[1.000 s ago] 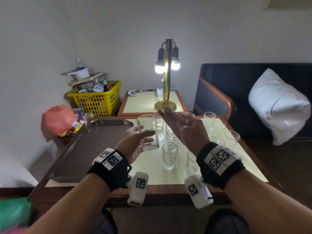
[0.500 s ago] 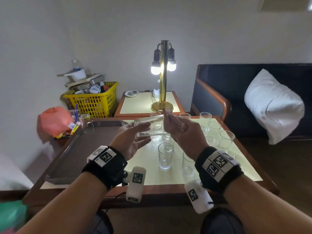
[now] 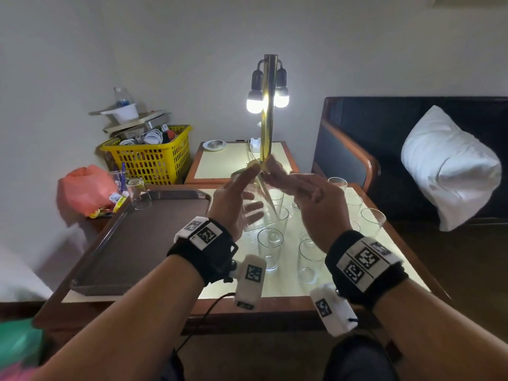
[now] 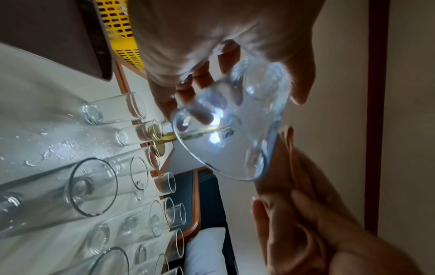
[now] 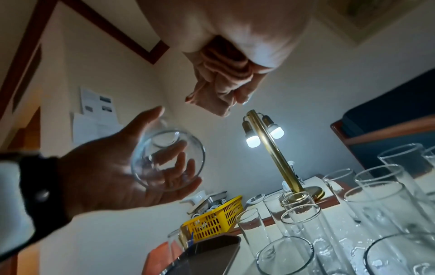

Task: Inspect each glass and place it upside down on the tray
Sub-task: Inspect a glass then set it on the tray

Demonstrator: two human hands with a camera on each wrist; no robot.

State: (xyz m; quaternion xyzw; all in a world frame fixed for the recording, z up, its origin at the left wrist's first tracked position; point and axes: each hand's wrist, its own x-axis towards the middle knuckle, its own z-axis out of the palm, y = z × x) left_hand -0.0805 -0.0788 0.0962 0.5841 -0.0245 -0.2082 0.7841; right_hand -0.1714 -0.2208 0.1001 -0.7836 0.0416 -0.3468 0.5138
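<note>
My left hand (image 3: 247,192) grips a clear glass (image 3: 254,213) raised above the table, tilted with its base up and away. The right wrist view looks into the mouth of the glass (image 5: 164,167), with the left fingers (image 5: 179,163) showing through it. My right hand (image 3: 297,185) hovers just right of it, fingers loosely extended toward the base and holding nothing. In the left wrist view the glass (image 4: 223,148) catches the lamp's glare. The brown tray (image 3: 132,243) lies at the left, with one glass (image 3: 138,192) at its far-left corner.
Several upright glasses (image 3: 270,247) stand on the wet cream table (image 3: 398,270) below my hands. A lit brass lamp (image 3: 268,119) stands on the side table behind. A yellow basket (image 3: 154,155) sits far left, a sofa with a white pillow (image 3: 445,166) at the right.
The glass went from upright near the table, to sideways between both hands, to raised with its base up. My right hand has come off it.
</note>
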